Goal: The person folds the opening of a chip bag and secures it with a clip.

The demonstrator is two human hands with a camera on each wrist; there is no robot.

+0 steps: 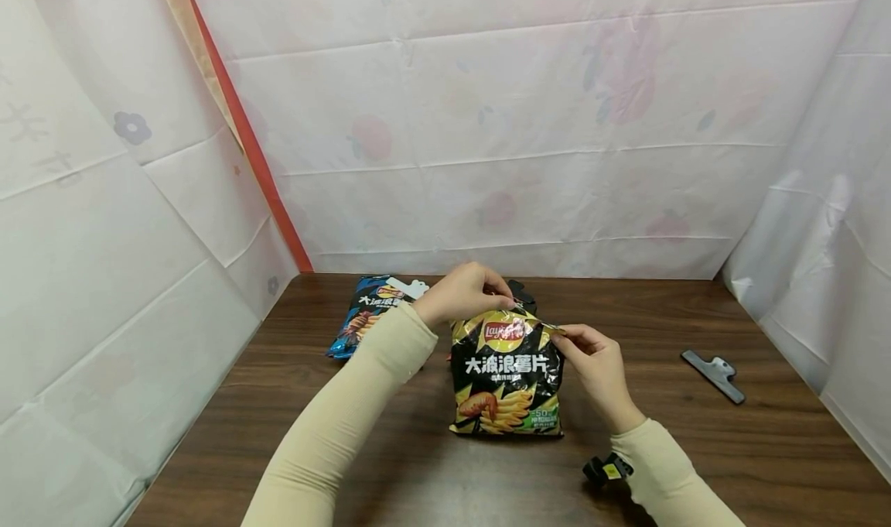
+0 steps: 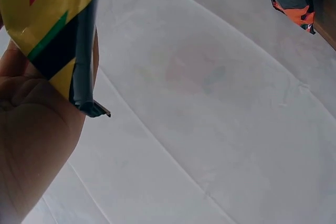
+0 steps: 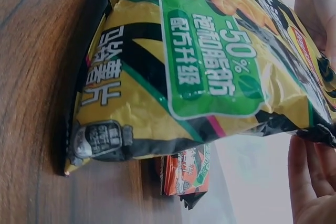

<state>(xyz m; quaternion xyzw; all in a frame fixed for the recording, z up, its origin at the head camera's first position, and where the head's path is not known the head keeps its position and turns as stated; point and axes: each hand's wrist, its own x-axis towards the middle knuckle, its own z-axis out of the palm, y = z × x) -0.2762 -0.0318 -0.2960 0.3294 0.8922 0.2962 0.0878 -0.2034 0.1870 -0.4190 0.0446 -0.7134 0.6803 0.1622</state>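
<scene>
Upright on the table stands a black and yellow Lay's chip bag (image 1: 506, 372), its lower edge at the tabletop. My left hand (image 1: 468, 293) pinches the bag's top edge near the middle. At the top right corner, my right hand (image 1: 597, 368) holds the edge between thumb and fingers. The right wrist view shows the front of the chip bag (image 3: 136, 66) up close, with the right hand (image 3: 314, 182) at its upper corner. In the left wrist view, the left hand (image 2: 39, 124) is partly covered by the bag (image 2: 58, 40).
A blue chip bag (image 1: 356, 318) with a white clip (image 1: 411, 287) lies at the back left. Behind the held bag sits an orange and black bag (image 3: 185, 174), with a black clip (image 1: 524, 296) nearby. A grey clip (image 1: 714, 375) lies on the table's right side.
</scene>
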